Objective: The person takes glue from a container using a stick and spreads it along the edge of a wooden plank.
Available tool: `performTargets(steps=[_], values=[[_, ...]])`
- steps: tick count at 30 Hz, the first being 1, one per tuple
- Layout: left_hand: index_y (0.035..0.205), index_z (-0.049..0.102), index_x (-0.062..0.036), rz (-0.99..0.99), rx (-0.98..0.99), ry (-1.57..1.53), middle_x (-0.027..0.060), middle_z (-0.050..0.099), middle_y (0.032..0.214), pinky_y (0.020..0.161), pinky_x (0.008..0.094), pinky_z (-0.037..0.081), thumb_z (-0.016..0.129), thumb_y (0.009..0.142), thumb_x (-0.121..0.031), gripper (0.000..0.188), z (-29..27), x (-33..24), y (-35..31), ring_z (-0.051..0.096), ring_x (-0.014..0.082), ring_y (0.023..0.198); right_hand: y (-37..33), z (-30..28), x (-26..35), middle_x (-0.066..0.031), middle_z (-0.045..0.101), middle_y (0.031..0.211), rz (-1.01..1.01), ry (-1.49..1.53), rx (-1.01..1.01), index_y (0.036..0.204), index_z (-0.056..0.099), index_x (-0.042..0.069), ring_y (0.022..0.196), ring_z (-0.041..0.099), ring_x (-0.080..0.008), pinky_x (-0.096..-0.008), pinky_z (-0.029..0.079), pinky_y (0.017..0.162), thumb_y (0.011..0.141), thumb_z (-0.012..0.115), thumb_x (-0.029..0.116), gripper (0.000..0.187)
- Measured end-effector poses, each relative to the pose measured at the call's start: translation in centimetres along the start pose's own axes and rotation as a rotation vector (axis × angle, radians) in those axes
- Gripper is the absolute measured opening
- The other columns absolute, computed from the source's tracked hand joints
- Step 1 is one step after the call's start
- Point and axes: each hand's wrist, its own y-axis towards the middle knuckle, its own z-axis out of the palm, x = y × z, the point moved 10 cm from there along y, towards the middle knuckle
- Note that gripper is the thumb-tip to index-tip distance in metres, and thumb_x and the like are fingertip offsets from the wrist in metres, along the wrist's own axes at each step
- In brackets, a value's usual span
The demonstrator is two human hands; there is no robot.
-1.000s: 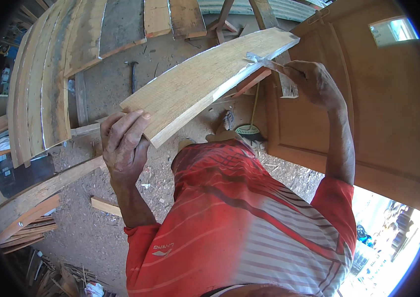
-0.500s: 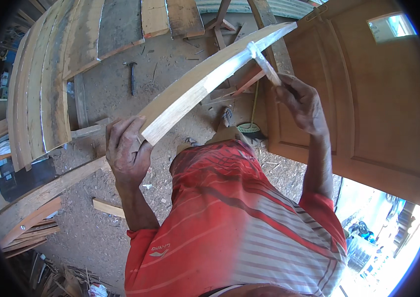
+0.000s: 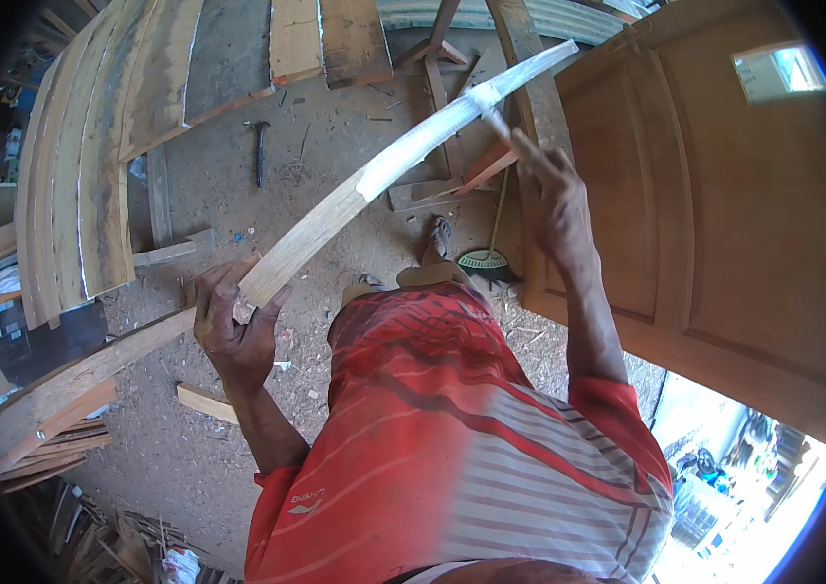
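My left hand [image 3: 236, 326] is closed around the near end of a long wooden board [image 3: 306, 232], which reaches up and away to the right. The board's narrow edge faces up. A wet-looking white coating [image 3: 413, 146] covers its far part, while the near part is bare wood. In my right hand [image 3: 559, 206] is a thin wooden stick [image 3: 522, 142], pinched between the fingers. The stick's whitened tip touches the coated edge, where a thicker white blob sits.
Several boards [image 3: 155, 88] lie side by side at the upper left, white lines along their joints. A hammer [image 3: 260, 154] rests on the dirt floor. On the right stands a brown panelled door [image 3: 685, 195], with a broom [image 3: 484, 261] beside it. Wood scraps [image 3: 53, 453] are piled lower left.
The board has turned, so its narrow edge shows rather than its broad face. My right hand and stick have shifted slightly left along the coated edge. My left hand has lowered a little.
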Motion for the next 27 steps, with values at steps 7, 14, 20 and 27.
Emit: performTargets(steps=[7,14,20,27], values=[[0.116,0.07,-0.0039,-0.033,-0.01,-0.009,0.0111,0.074,0.113,0.094,0.0444,0.053,0.091,0.076,-0.007,0.046,-0.1,0.0,0.0,0.067,0.0317,0.105,2.6,-2.1,-2.4,-0.0194,0.068,0.099,0.055,-0.086,-0.016,0.137,0.068,0.008,0.087,0.069,-0.037,-0.0467,0.053,0.078,0.099,0.059,0.0,0.039],[0.112,0.07,-0.003,-0.109,-0.003,-0.022,0.0111,0.073,0.112,0.091,0.0431,0.054,0.091,0.076,-0.008,0.041,0.1,0.3,0.2,0.068,0.0309,0.104,-0.5,0.6,2.0,-0.0192,0.069,0.099,0.008,0.08,0.168,0.138,0.067,0.007,0.087,0.07,-0.0332,-0.0413,0.055,0.076,0.1,0.06,0.001,0.039],[0.111,0.07,-0.0035,-0.122,-0.013,-0.022,0.0108,0.073,0.111,0.09,0.0428,0.054,0.091,0.076,-0.008,0.041,-0.2,0.6,0.1,0.068,0.0306,0.103,0.8,-0.5,0.7,-0.0169,0.07,0.102,0.1,0.151,0.087,0.14,0.066,0.009,0.087,0.07,-0.03,-0.0437,0.055,0.081,0.099,0.061,0.0,0.042],[0.112,0.071,-0.0033,-0.071,-0.007,-0.011,0.0109,0.074,0.112,0.092,0.0427,0.053,0.092,0.075,-0.009,0.042,0.0,0.8,0.3,0.068,0.0307,0.104,-0.9,1.1,5.5,-0.0184,0.07,0.101,-0.161,0.213,0.281,0.138,0.068,0.013,0.084,0.069,-0.0334,-0.0445,0.055,0.078,0.097,0.06,-0.001,0.044]])
